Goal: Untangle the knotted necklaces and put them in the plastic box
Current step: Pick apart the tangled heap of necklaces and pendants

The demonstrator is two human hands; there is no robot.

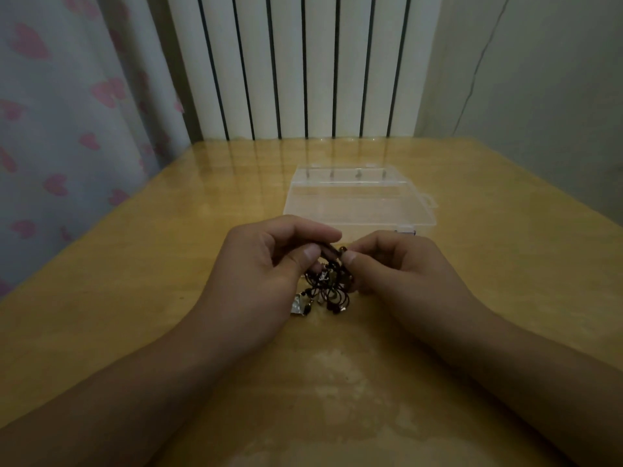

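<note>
Wooden table (168,264) under dim light, a ribbed white radiator behind it. Both hands pinch the knotted necklaces (328,284) — the left hand (266,264) and right hand (397,264) each clamp thumb and forefinger on a dark strand at the top of the clump, which dangles just in front of the plastic box (359,200). The held strand runs left to right. Untangling looks barely begun; next likely calls for teasing one loop free — gently.

The tangle of necklaces (328,288) was partly hidden behind the left hand (266,274) and right hand (397,267); single strands were too dim to separate. The plastic box (357,200) lost its near edge behind the fingers.
</note>
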